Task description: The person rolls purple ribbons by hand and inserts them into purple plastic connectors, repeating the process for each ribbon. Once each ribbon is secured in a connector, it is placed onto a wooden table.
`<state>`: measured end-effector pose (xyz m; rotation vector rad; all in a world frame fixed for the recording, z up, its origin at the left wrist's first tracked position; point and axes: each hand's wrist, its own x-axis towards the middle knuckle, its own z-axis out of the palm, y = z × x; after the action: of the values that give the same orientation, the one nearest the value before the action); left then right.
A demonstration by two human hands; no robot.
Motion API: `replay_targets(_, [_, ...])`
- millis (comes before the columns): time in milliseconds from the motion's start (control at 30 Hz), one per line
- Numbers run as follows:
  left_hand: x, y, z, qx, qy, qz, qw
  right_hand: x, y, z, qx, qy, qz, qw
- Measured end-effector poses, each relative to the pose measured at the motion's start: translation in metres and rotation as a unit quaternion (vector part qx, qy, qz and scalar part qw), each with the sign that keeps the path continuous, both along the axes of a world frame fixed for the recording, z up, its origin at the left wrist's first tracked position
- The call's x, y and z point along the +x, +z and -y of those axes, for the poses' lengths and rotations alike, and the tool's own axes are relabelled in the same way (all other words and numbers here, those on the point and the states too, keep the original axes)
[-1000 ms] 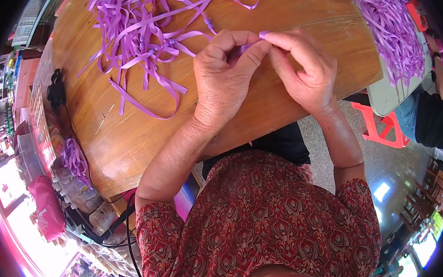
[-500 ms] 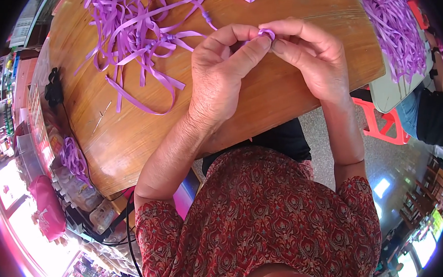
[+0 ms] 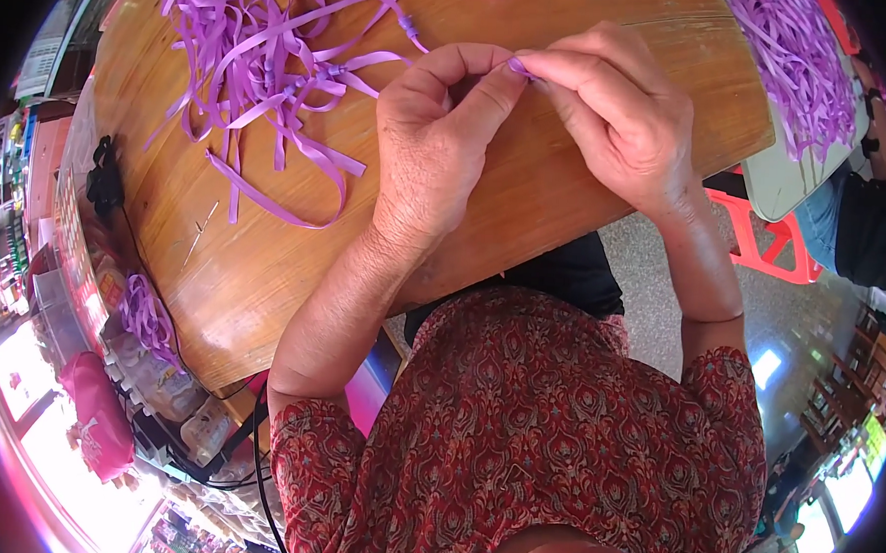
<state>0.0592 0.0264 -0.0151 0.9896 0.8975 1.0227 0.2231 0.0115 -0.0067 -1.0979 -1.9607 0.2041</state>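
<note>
Over the wooden table, my left hand (image 3: 435,136) pinches a purple ribbon (image 3: 518,66) between thumb and forefinger. Only a small folded bit of it shows at the fingertips. My right hand (image 3: 622,116) meets it from the other side, thumb and fingers closed on the same bit of ribbon. How the ribbon is folded there is hidden by the fingers. To the left of my hands lies a loose heap of purple ribbons (image 3: 264,57), some with small knots or clips along them.
The wooden table (image 3: 292,289) carries a thin metal needle-like tool (image 3: 201,232). Beside its left edge are a black cable with a plug (image 3: 105,184) and a small purple ribbon bundle (image 3: 147,316). More ribbons (image 3: 799,75) hang at the far right, near a red stool (image 3: 766,238) and another person's arm (image 3: 879,134).
My right hand has turned and its fingers have folded in closer over the ribbon. The purple loop seen at the fingertips before is now smaller and mostly covered. Both hands shifted slightly left.
</note>
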Motion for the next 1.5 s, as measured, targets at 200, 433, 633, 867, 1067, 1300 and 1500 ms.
replay_targets(200, [-0.006, 0.004, -0.004, -0.002, -0.036, -0.063, 0.997, 0.011, 0.036, -0.009, 0.061, 0.084, 0.108, 0.989])
replay_targets(433, [-0.008, 0.0, -0.012, 0.07, -0.041, -0.103, 0.991, 0.019, 0.037, -0.011, -0.009, -0.069, 0.059, 0.996])
replay_targets(633, [-0.014, 0.002, -0.019, 0.225, -0.041, -0.266, 0.936, 0.033, 0.014, -0.008, 0.05, 0.021, 0.187, 0.981])
replay_targets(867, [-0.023, 0.003, -0.023, 0.265, -0.086, -0.179, 0.944, 0.048, 0.031, 0.003, -0.306, 0.156, -0.033, 0.939])
replay_targets(1067, [-0.007, 0.003, -0.01, 0.034, -0.055, 0.019, 0.998, 0.035, -0.008, 0.007, -0.415, 0.289, -0.49, 0.71])
replay_targets(1300, [-0.005, -0.004, -0.01, -0.076, -0.041, 0.188, 0.978, 0.01, -0.018, -0.003, -0.401, 0.282, -0.62, 0.613])
replay_targets(1500, [0.004, -0.003, -0.002, 0.107, 0.037, 0.021, 0.993, 0.002, 0.004, -0.005, -0.172, 0.063, -0.2, 0.963])
